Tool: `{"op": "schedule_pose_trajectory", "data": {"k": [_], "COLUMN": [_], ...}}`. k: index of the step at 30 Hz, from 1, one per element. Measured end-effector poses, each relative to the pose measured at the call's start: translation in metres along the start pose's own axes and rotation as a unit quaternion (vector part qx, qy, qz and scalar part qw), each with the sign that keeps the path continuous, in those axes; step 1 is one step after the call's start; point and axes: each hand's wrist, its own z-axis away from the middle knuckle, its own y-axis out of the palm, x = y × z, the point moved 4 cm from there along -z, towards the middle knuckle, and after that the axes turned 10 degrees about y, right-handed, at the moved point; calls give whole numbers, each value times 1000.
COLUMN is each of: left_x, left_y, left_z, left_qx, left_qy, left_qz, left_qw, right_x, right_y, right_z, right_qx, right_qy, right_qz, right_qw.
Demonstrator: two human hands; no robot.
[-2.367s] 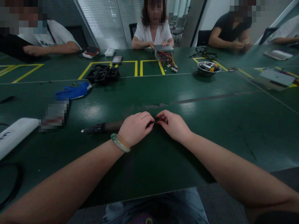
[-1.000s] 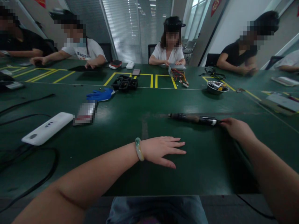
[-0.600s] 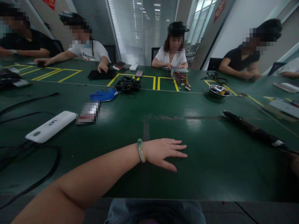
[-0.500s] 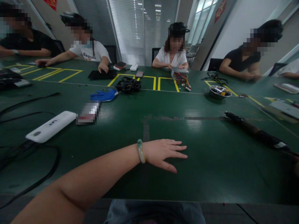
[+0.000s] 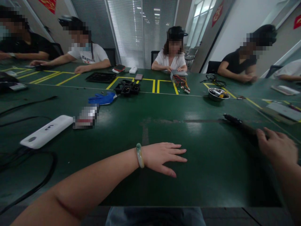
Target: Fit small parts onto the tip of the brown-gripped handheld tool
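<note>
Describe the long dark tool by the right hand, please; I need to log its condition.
The tool is a slim, dark rod, likely an electric screwdriver, lying flat on the green table at the right. Its narrow tip points away towards the metal bowl; its shaft thickens towards the near end, which the right hand covers, fingers resting on it. Whether the hand grips it cannot be told. Nothing else touches it. Finish looks matt black, brownish mid-shaft.

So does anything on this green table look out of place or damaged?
A pale scuffed streak mars the dark green table mid-surface. One blue glove lies alone, crumpled. The right hand rests on the long black rod-shaped tool; the left hand lies flat.
</note>
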Motion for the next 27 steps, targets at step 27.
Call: {"op": "schedule_pose_trajectory", "data": {"k": [27], "left_x": [3], "left_y": [-44], "left_z": [9], "left_qx": [-296], "left_qy": [-159], "left_qz": [-189], "left_qw": [923], "right_x": [336], "right_y": [-9], "right_z": [282], "right_qx": [136], "right_qy": [-477], "right_qz": [-103], "right_qw": [862]}}
